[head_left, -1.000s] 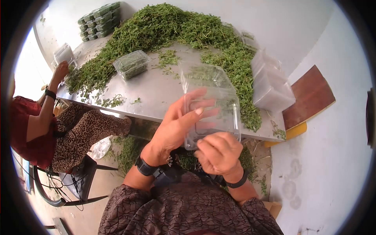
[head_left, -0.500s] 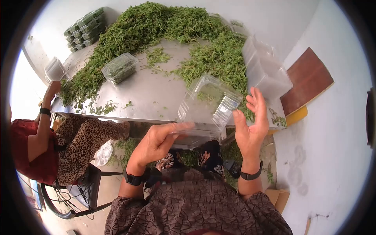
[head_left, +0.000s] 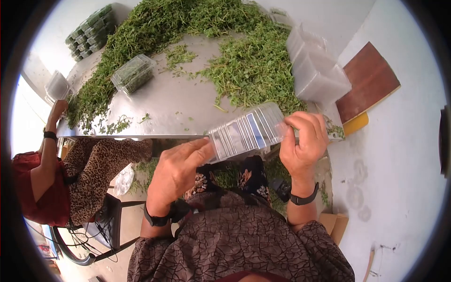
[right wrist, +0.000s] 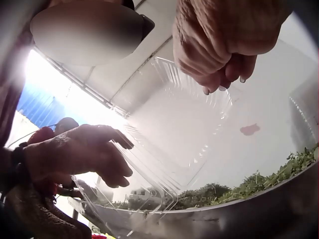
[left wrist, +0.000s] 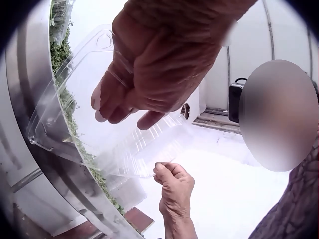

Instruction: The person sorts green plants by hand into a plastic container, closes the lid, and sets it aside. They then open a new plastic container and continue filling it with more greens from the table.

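A clear ribbed plastic container (head_left: 246, 133) is held between both hands above the table's front edge. My left hand (head_left: 174, 173) grips its left end, with the fingers over the plastic in the left wrist view. At the other end, my right hand (head_left: 305, 141) pinches the edge between thumb and fingers, also visible in the right wrist view. Through the clear wall (left wrist: 144, 149) no contents show. Loose green sprigs (head_left: 253, 66) lie on the metal table (head_left: 174, 113) beyond the container.
A closed box of greens (head_left: 134, 74) rests left of centre. Stacked filled boxes (head_left: 91, 33) stand at the back left, nested empty containers (head_left: 319, 77) at the right, near a red-brown board (head_left: 369, 84). Another person's hand (head_left: 58, 109) touches the greens at the left edge.
The container has turned, its ribbed side now facing the head camera. My right hand came off it, moved to the right, and now pinches its right edge. My left hand has kept hold.
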### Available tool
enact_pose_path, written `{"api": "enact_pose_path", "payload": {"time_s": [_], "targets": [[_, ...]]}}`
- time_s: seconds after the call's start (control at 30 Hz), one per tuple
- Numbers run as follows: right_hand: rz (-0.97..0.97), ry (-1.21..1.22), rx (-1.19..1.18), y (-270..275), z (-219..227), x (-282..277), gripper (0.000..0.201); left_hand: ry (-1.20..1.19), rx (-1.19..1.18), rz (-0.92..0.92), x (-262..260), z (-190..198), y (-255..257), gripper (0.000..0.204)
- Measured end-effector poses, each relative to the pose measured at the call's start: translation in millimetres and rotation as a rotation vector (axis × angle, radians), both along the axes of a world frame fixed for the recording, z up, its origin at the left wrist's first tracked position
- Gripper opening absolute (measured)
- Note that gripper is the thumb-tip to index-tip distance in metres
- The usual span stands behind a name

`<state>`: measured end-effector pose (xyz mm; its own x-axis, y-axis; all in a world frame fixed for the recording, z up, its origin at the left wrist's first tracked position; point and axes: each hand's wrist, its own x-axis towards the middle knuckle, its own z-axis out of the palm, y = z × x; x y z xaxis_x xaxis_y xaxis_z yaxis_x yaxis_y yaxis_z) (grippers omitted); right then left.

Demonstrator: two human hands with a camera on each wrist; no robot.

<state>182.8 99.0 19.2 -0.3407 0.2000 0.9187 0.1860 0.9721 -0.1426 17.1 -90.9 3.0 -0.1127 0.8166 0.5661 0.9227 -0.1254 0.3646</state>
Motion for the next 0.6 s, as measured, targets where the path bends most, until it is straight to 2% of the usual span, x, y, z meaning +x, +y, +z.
{"api": "enact_pose_path", "payload": {"time_s": [0.07, 0.3, 0.43, 0.53, 0.6], "targets": [[0.0, 0.007, 0.024, -1.3, -0.9, -0.8, 0.019, 0.054, 0.037, 0.092, -0.2, 2.6, -1.4, 0.049], [0.05, 0.028, 0.011, -1.5, -7.0, -1.7, 0.02, 0.188, 0.1, 0.104, 0.3, 2.2, -5.4, 0.045], [-0.014, -0.045, 0.06, -1.9, -10.3, 1.5, 0.019, 0.211, 0.121, 0.135, 1.6, 7.9, -10.6, 0.044], [-0.046, -0.049, -0.003, -6.5, -13.1, 3.5, 0.016, 0.148, 0.133, 0.194, -2.8, 12.0, -16.4, 0.042], [-0.083, -0.065, -0.155, -9.5, -15.6, 4.5, 0.011, 0.244, 0.319, 0.368, -11.5, 12.5, -19.7, 0.044]]}}
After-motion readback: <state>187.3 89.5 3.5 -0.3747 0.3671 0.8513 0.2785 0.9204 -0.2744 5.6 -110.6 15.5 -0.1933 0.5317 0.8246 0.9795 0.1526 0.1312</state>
